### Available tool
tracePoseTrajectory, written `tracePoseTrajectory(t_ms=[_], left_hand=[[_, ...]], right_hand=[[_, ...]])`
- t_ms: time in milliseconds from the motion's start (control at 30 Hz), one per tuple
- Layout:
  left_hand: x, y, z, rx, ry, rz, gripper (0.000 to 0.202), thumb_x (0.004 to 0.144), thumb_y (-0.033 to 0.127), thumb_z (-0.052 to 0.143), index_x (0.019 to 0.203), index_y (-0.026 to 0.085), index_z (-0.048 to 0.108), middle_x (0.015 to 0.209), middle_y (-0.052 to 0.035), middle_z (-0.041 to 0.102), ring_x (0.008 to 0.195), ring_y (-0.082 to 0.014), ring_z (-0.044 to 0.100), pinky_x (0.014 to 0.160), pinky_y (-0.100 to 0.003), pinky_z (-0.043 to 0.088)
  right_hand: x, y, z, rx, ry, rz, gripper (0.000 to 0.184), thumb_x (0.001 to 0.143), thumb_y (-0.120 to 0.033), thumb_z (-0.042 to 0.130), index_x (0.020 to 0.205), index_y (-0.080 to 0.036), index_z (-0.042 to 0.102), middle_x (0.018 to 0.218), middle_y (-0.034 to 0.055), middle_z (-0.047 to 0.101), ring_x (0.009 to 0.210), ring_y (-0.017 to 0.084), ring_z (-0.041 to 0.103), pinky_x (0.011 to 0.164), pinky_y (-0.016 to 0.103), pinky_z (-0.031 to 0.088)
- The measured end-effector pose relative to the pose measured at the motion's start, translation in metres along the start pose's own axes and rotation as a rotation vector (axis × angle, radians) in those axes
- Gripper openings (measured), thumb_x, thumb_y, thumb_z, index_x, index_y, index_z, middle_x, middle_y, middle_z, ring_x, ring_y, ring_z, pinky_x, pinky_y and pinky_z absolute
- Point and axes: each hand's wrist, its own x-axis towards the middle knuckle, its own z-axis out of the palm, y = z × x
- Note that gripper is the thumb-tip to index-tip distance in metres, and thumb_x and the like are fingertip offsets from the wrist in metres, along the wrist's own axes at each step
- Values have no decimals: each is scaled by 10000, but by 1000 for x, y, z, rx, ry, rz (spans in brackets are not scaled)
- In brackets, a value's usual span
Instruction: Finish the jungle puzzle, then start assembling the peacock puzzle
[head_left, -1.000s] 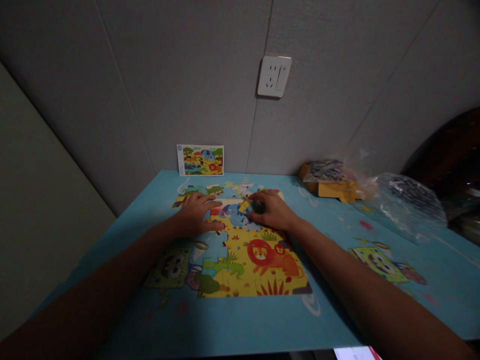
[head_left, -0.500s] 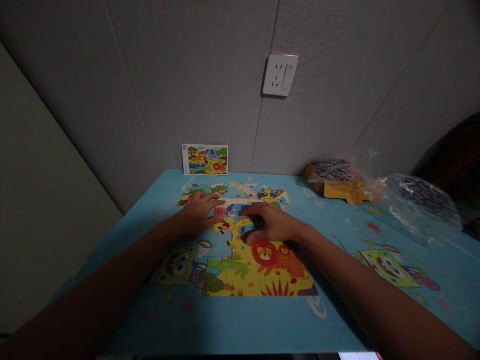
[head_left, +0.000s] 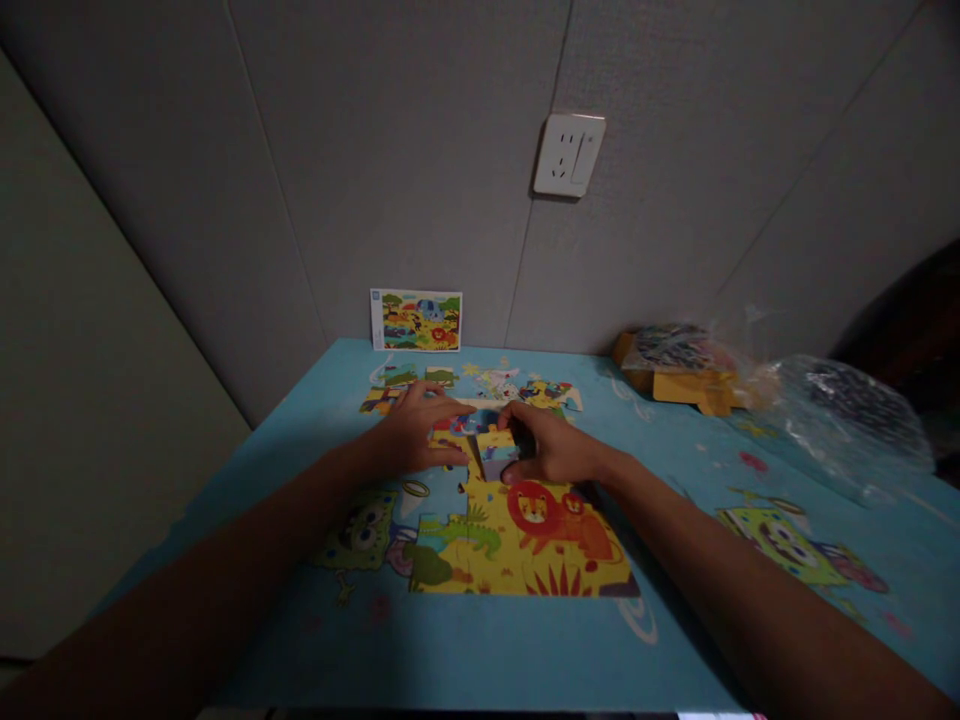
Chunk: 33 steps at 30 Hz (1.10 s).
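A partly joined jigsaw puzzle (head_left: 487, 550) with lions and a crocodile lies on the blue table. My right hand (head_left: 551, 445) pinches a puzzle piece (head_left: 496, 458) by its right side, thumb at the near corner and fingers at the far one. The piece is tilted up over the middle of the puzzle. To its left, my left hand (head_left: 416, 432) lies low over the puzzle's left edge, thumb and forefinger spread apart, holding nothing. Its fingers partly cover loose pieces behind. The fingers of both hands hide some of the elephant part.
Loose puzzle pieces (head_left: 551, 392) lie beyond the puzzle. A picture card (head_left: 417, 320) leans on the wall. At the back right sit a yellow box (head_left: 690, 385) and a clear plastic bag (head_left: 847, 415). The tablecloth (head_left: 525, 655) has cartoon prints.
The puzzle piece in my right hand has tilted up and shows more of its face. My left hand has shifted slightly right, its thumb nearer the piece. The view has moved a little.
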Motion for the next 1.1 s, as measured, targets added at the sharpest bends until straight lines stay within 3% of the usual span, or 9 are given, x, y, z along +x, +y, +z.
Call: tracePoseTrajectory(t_ms=[100,200,467,567,700,800,900,1033,1100], left_hand=[[1,7,4,-49,30,61,698,648,461,828,1263,228,596,1145,-109,642,1180,-326,456,1003,-489,352],[2,11,5,-103,41,33,660,627,403,853,1210,189,631,1094,-118,611,1083,-292,546,964,-446,412],[4,18,5,-294,20,-16,652,732,216,763,1320,160,486,897,-32,628,973,-228,570,884,-380,459],[5,20,4,-279,34,-8,578,741,238,749,1269,162,527,858,-21,603,903,-208,558,826,-349,465],[5,19,2,-268,43,-2,543,760,237,714,1267,171,531,831,-15,603,858,-192,561,787,-323,462],[5,16,0,-241,101,-58,516,772,208,673,1269,170,538,817,-11,614,805,-175,566,792,-323,457],[7,8,-2,-199,212,-171,453,784,188,604,1235,160,575,787,-8,628,775,-170,565,795,-317,458],[10,-10,-4,-113,362,-358,357,768,181,516,1094,153,661,799,-25,653,774,-177,582,798,-311,472],[10,-19,-5,-82,395,-424,386,759,187,502,1110,154,657,818,-30,667,780,-185,595,804,-312,478]], right_hand=[[3,-5,10,36,67,2,531,661,-378,789,1038,-202,460,814,-12,549,683,150,483,605,248,337],[6,-10,17,37,91,-15,489,722,-384,751,1046,-217,424,785,-29,528,663,147,481,582,238,310],[4,-8,14,10,139,-66,256,808,-249,644,989,-213,466,661,-60,488,583,132,452,563,239,302],[4,-8,13,-57,192,-43,304,769,-249,692,999,-197,501,765,-14,566,667,152,510,602,248,352],[8,6,5,-212,330,-72,256,793,-352,686,965,-177,614,988,87,618,946,231,556,822,327,422],[9,29,-5,-384,528,226,326,855,-399,606,1056,-151,675,1081,150,630,1024,279,552,893,385,412],[8,46,-10,-491,515,516,480,829,-508,609,1149,-159,682,1160,175,636,1054,323,549,882,424,418],[7,49,-9,-506,446,570,467,808,-543,609,1103,-198,717,1125,147,678,1028,324,571,844,427,430],[8,46,-9,-513,453,574,463,805,-541,607,1074,-185,731,1098,155,694,1000,327,589,822,422,435]])
